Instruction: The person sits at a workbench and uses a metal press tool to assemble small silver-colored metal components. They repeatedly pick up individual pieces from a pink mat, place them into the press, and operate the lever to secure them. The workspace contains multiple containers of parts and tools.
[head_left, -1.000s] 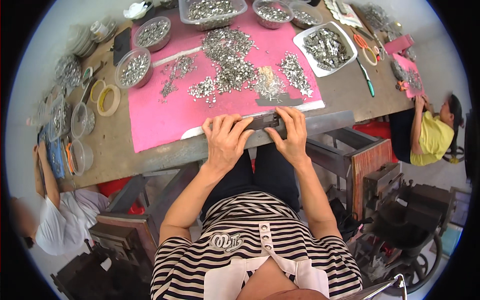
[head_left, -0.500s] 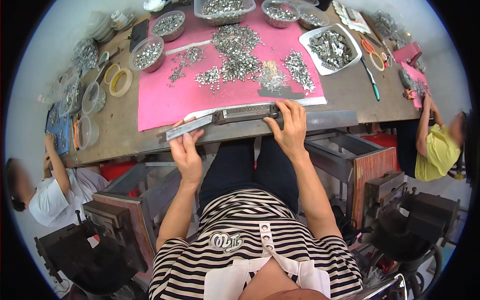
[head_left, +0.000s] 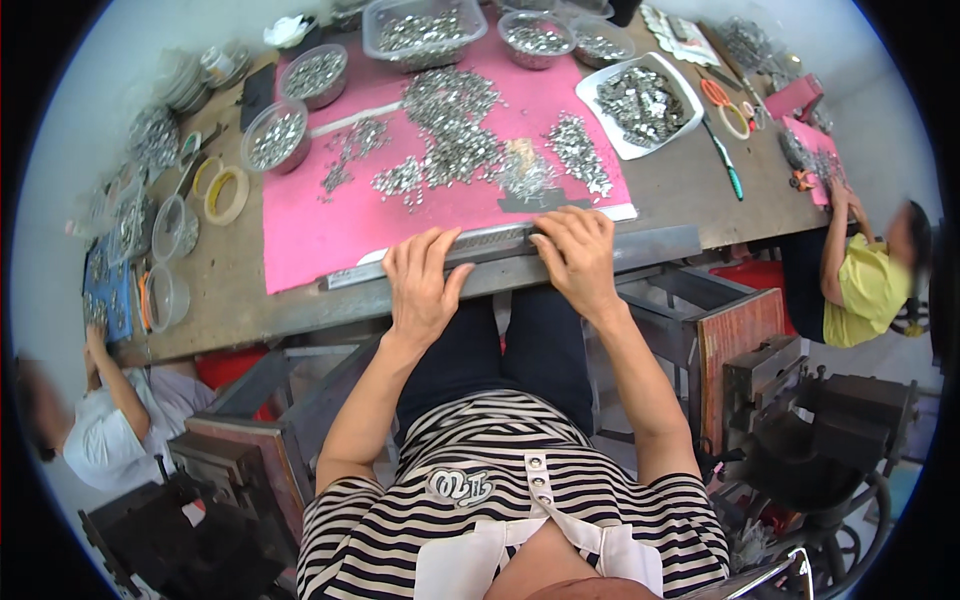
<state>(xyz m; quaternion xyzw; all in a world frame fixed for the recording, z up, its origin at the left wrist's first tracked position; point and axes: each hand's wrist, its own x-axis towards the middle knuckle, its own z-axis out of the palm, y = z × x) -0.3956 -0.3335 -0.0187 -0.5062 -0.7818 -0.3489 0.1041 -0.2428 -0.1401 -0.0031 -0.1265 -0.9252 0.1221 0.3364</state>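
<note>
A long, narrow metal fixture (head_left: 492,240) with a patterned middle lies along the table's near edge. My left hand (head_left: 425,282) grips its left part, fingers curled over the top and thumb on the near side. At its right end my right hand (head_left: 578,258) holds on in the same way, fingers over the far side. A flat grey strip (head_left: 352,274) sticks out to the left of my left hand, in line with the fixture. My fingers hide parts of both. Just beyond lies a pink mat (head_left: 310,225) with heaps of small silvery metal pieces (head_left: 450,110).
Clear tubs (head_left: 275,137) and a white tray (head_left: 655,140) of metal pieces stand around the mat. Tape rolls (head_left: 226,195) lie left; a green-handled tool (head_left: 735,182) and orange scissors (head_left: 714,92) lie right. One person sits at each side, the right one in a yellow shirt (head_left: 858,288).
My left hand has turned over and moved right; the tilted strip it held now lies level along the fixture. My right hand's fingers have come closer over the fixture's end.
</note>
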